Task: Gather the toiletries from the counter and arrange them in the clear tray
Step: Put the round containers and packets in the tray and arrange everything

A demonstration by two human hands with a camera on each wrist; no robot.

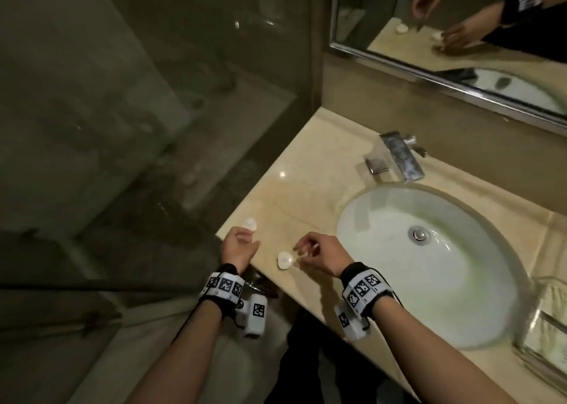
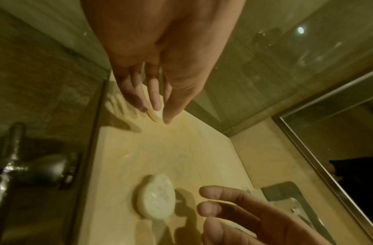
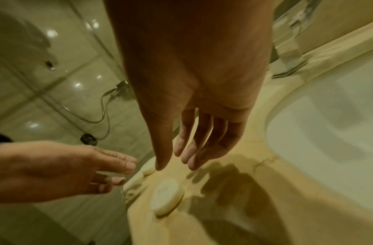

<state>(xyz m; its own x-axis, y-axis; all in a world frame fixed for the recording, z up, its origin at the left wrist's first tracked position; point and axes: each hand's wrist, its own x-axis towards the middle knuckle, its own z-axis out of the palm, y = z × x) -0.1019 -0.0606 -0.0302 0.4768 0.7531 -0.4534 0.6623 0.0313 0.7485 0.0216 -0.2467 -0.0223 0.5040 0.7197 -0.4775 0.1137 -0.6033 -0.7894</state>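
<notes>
Head view: gathering step, both hands over the bench (image 1: 306, 158), left hand (image 1: 237, 247) and right hand (image 1: 319, 254) each a loose, empty grip beside round soaps (image 1: 284, 260); next, pinch one.

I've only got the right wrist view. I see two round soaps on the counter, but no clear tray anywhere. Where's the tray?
Observer: The head view shows the clear tray beyond the sink, at the person's far right, away from the soaps.
Operator: And the other hand? My thumb hides where it meets the soap.
Observer: In the left wrist view, the left hand has straight fingers, with their tips and the thumb tip at the edge of the farther soap. I can't tell whether it is a firm pinch.
</notes>
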